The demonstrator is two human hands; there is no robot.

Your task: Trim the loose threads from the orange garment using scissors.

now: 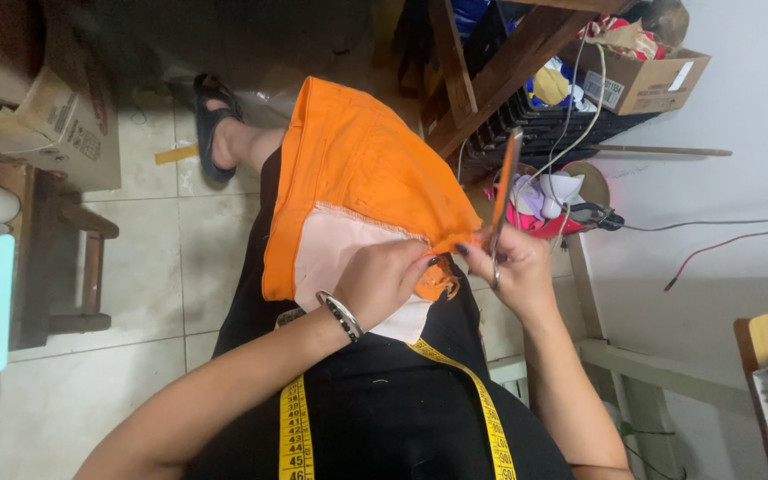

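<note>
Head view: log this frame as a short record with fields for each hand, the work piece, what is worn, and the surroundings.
left hand: left hand pinches the edge of the orange fabric
right hand: right hand holds scissors at the same edge
work piece: orange fabric with pale lining, spread over the lap
worn: bracelet on left wrist; yellow measuring tape hanging at the chest
surroundings: tiled floor, cardboard box, wooden stool

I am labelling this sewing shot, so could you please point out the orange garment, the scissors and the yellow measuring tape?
orange garment (357,164): head view, on the middle of the orange cloth.
scissors (506,169): head view, on the blades above the right hand.
yellow measuring tape (296,436): head view, on the left strand.
</note>
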